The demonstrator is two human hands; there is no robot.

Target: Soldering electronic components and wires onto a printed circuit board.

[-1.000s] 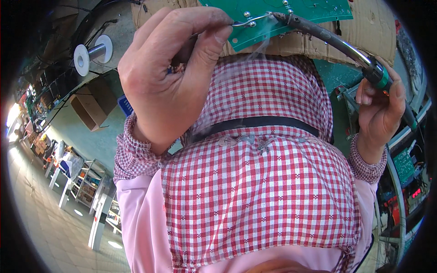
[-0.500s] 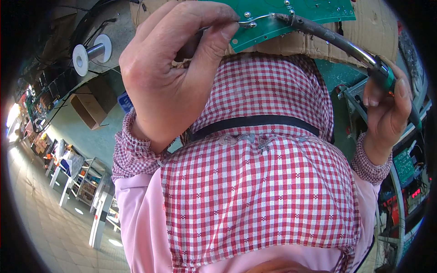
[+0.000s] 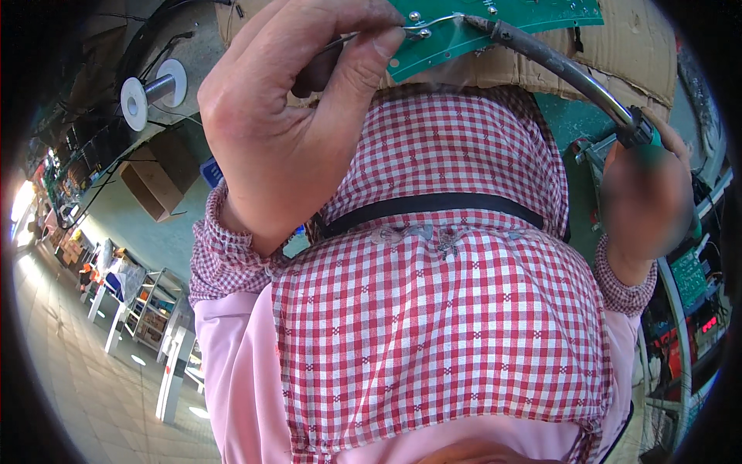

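My left hand pinches a strand of solder wire between thumb and forefinger. The wire's end reaches over a green circuit board, where it meets the tip of a soldering iron. A wisp of smoke hangs near the tip. My right hand is wrapped round the iron's dark and green handle, with part of the hand blurred. Shiny round solder joints dot the board, which is cut off by the upper edge of the view.
Brown cardboard lies under the board. A spool of solder wire stands on the bench at left, near black cables. Below it is an open cardboard box. At right, a metal frame holds another green board.
The iron's tip and the solder end have shifted slightly left and up along the board. My right hand has turned and moved a little down. Smoke now shows near the tip.
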